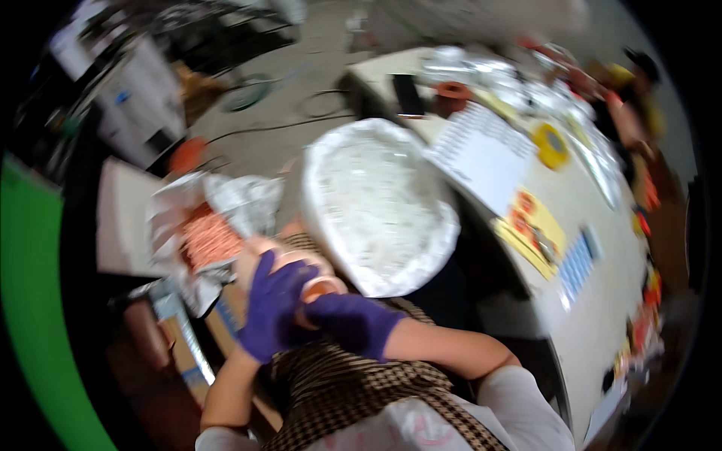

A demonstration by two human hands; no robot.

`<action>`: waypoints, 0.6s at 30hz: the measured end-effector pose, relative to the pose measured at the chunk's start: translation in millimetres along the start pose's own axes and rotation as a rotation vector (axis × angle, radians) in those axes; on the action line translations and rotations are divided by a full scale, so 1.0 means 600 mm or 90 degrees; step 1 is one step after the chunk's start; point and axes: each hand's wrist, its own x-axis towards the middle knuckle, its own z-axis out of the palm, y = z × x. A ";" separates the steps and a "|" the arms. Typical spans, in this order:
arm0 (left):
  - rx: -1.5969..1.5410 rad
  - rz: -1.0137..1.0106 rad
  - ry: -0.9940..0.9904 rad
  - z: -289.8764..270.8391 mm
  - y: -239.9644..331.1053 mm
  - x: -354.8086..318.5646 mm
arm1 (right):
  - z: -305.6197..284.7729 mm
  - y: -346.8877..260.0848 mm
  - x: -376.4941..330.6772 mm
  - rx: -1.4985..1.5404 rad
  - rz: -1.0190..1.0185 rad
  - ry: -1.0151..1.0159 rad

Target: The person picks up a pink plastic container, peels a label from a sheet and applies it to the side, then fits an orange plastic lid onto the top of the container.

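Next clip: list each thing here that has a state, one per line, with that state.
left hand: gloved purple, gripping the orange cup
right hand: gloved purple, gripping the orange cup
orange cup: held between both hands
white sack: open, full of white bits
clear bag: open, holding orange bits

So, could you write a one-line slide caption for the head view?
Purple-gloved left hand and right hand grip a small orange part beside a big white sack.

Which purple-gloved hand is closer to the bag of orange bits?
The left hand. It sits just right of and below the bag of orange bits, while the right hand is farther off to the right.
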 end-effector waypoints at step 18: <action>0.641 0.926 -0.092 0.220 0.046 -0.011 | -0.345 -0.212 -0.596 -0.983 -0.680 1.154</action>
